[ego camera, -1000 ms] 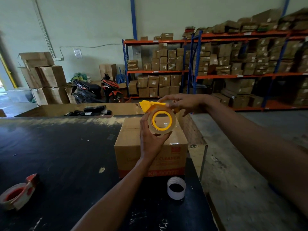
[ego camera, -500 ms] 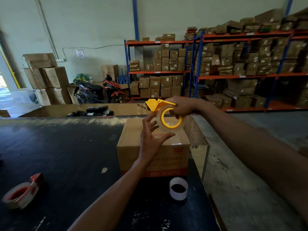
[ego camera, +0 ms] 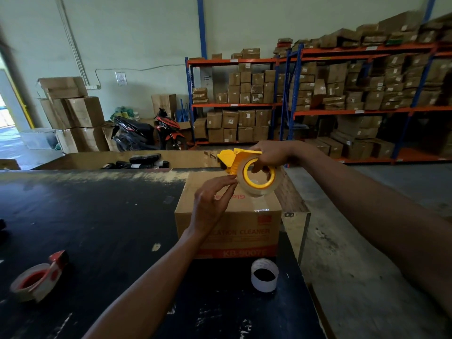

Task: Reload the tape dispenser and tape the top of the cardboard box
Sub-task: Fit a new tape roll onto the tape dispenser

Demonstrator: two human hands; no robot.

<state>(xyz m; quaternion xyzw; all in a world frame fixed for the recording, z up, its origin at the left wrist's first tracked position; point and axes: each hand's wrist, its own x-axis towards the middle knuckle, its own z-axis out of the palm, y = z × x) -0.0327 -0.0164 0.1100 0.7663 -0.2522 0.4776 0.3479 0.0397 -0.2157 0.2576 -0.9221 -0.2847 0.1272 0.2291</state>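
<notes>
A yellow tape dispenser point(ego camera: 232, 159) loaded with a clear tape roll point(ego camera: 259, 178) hangs above the cardboard box point(ego camera: 244, 223). My right hand point(ego camera: 271, 155) grips the dispenser from the top right, thumb through the roll's yellow core. My left hand point(ego camera: 212, 204) is just left of the roll, its fingertips pinched at the roll's left edge; whether they hold the tape end is unclear. The box stands on the black table point(ego camera: 97, 228), its flaps down, red print on its front face.
An empty white tape core point(ego camera: 264, 275) lies in front of the box. A red dispenser with brown tape point(ego camera: 39, 277) rests at the table's near left. The table's right edge runs close to the box. Shelves of cartons and a motorbike stand behind.
My left hand came off the roll's face and now pinches at its left edge. My right hand shifted the dispenser slightly right and lower, over the box.
</notes>
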